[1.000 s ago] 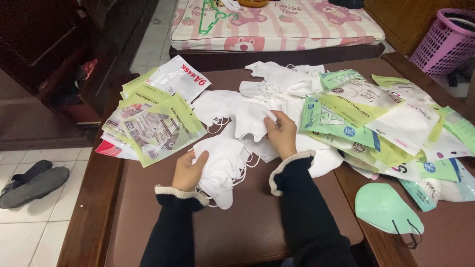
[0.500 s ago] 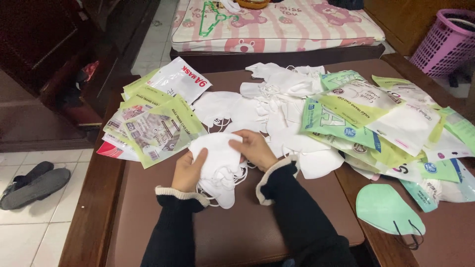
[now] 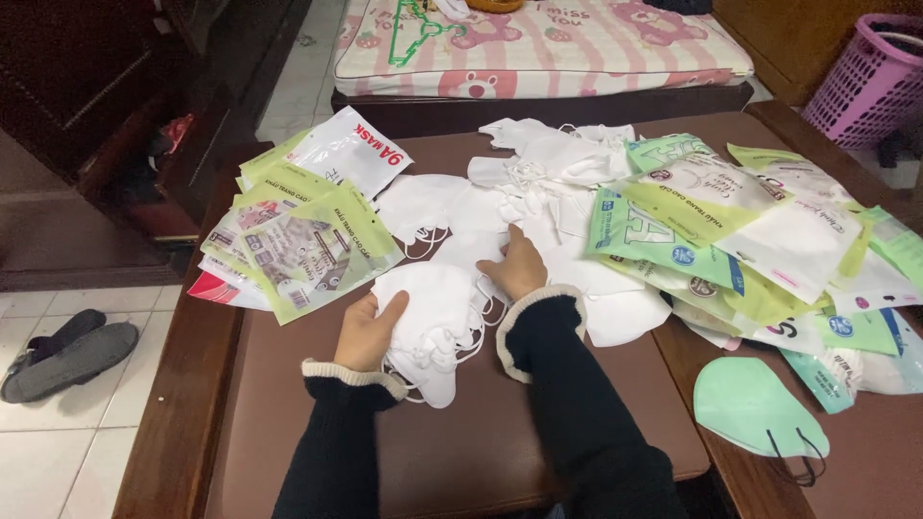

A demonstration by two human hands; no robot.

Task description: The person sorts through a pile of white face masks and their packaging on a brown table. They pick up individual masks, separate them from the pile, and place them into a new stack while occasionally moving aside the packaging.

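Observation:
A small stack of white face masks lies on the brown table in front of me. My left hand grips the stack's left edge. My right hand rests on the stack's upper right side, fingers curled over white masks with ear loops. More loose white masks are spread behind both hands. Dark sleeves with cream cuffs cover my arms.
Green and clear mask packets pile at the left; more packets heap at the right. A mint-green mask lies at the right front. A pink bedspread, purple basket and dark slippers surround the table.
My right hand came down from the loose pile with a white mask and laid it on the stack. The left hand stayed on the stack's left edge.

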